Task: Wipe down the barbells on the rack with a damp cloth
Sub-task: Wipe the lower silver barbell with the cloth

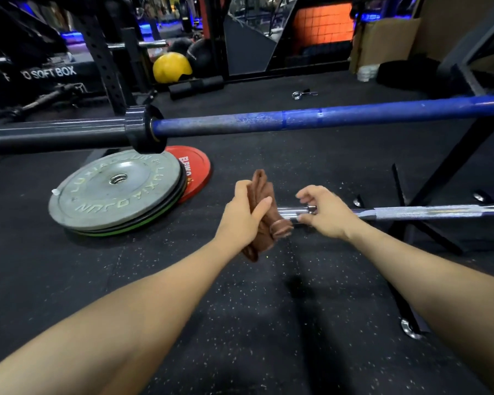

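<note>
My left hand (244, 212) grips the brown cloth (264, 215) — my fingers are curled around its folded middle, and the thumb lies across the front of it. One end of the cloth stands up above my hand and the other end hangs below my wrist. The cloth touches the end of the chrome barbell (428, 211), which lies low and goes away to the right, where it rests on the dark rack (439, 178). My right hand (324, 213) is on this same bar, just beside the cloth. Its fingers are bent over the shiny sleeve near the small collar, with the thumb under the bar, so it holds the bar lightly.

Above and behind my hands, a blue barbell (311, 118) crosses the whole view; its thick dark sleeve (54, 136) goes to the left side. Its blue paint is worn in the middle part.

On the black rubber floor (240, 309), left of my hands, there is a stack of weight plates with a grey plate (114, 189) on top, and a red plate (196, 169) lies partly under the far side of the stack. Further back on the floor I see a yellow ball (171, 67) and a spring clip (300, 94).
</note>
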